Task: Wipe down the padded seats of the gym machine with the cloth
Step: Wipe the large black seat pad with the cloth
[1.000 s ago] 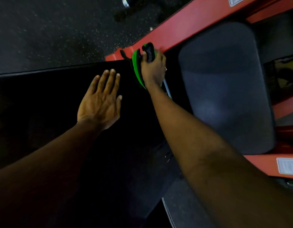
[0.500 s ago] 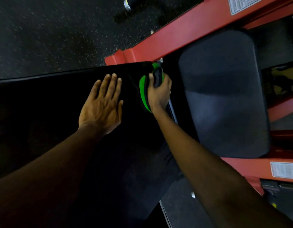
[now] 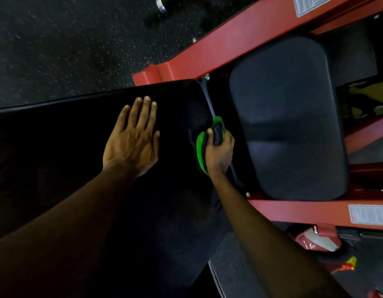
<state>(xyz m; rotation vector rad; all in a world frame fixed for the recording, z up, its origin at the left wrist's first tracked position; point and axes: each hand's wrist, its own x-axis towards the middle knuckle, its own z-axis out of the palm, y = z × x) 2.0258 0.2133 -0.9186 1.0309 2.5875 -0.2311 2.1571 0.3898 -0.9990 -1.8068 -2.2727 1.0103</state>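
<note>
Lead: status on the folded green-and-black cloth (image 3: 200,147)?

Op: Right hand (image 3: 220,153) had it, fingers curled tight round the bundle. It was pressing the cloth on the right-hand edge of the long black padded backrest (image 3: 177,100), beside the thin metal rail (image 3: 209,100) that ran along that edge.

Lead: left hand?

Op: Left hand (image 3: 132,143) lay flat on the same pad, fingers straight and close together, holding nothing. It was apart from the cloth, to its left. I read it as bracing only.

Lead: and the other pad?

Op: Dark grey rounded padded seat (image 3: 287,119) sat right of the cloth, across a narrow dark gap, between the red steel frame beams (image 3: 240,46). Its long axis ran far-to-near, roughly parallel to the edge I was on. The right hand was clearly nearer. The left would've had to cross the right forearm.

Lead: next move?

Op: My call was to finish the edge toward me, then lift the cloth rightward over the rail onto the grey seat and stroke along its length. I couldn't tell whether that seat was already wiped.
</note>
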